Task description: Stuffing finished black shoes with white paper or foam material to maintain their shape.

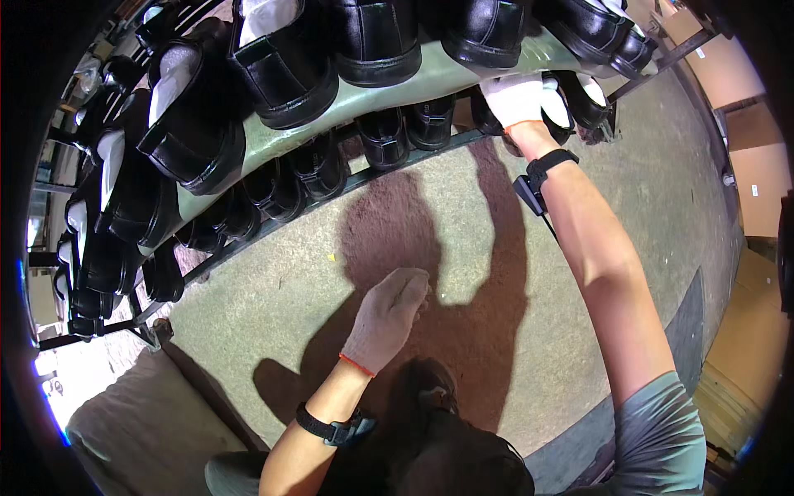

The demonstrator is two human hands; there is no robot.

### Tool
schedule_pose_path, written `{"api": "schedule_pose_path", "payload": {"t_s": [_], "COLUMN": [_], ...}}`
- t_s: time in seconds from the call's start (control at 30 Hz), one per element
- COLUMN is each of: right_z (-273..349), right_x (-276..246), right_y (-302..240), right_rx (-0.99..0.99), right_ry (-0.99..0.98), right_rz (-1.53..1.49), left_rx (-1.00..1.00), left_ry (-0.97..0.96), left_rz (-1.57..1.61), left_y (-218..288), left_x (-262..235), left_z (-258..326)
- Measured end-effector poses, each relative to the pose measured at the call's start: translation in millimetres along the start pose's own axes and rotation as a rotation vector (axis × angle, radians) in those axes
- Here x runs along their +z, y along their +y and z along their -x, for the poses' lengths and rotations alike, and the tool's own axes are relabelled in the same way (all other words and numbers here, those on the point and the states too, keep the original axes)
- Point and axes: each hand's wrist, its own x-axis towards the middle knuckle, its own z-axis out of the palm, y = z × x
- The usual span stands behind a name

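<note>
My right hand (514, 101), in a white knit glove with an orange cuff, reaches in under the upper shelf of a shoe rack. It is among the black shoes of the lower tier, right beside a black shoe (560, 124) with white stuffing. Its fingers are hidden beneath the shelf edge, so its grip does not show. My left hand (385, 321), gloved the same way, hangs over the floor in front of me. Its fingers are curled together, and nothing sticks out of them. Black leather shoes (376, 41) line the upper shelf, heels toward me.
The rack's pale shelf sheet (289, 136) curves across the top and left. Below it, a metal bar (356, 178) carries more black shoes. Cardboard boxes (759, 186) stand along the right. A grey padded bundle (153, 422) lies at the lower left. My shadow falls on the concrete floor (248, 298).
</note>
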Motion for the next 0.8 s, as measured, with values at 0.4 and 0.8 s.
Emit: {"api": "schedule_pose_path", "payload": {"t_s": [0.4,0.8], "right_z": [10,6], "right_x": [-6,9], "right_y": [-2,4], "right_rx": [0.013,-0.067], "right_ry": [-0.076,0.007], "right_rz": [-0.170,-0.060], "left_rx": [0.072,0.087], "left_ry": [0.107,0.137], "left_rz": [-0.275,-0.402], "left_y": [27,34], "left_x": [-35,-48], "left_z": [24,35]}}
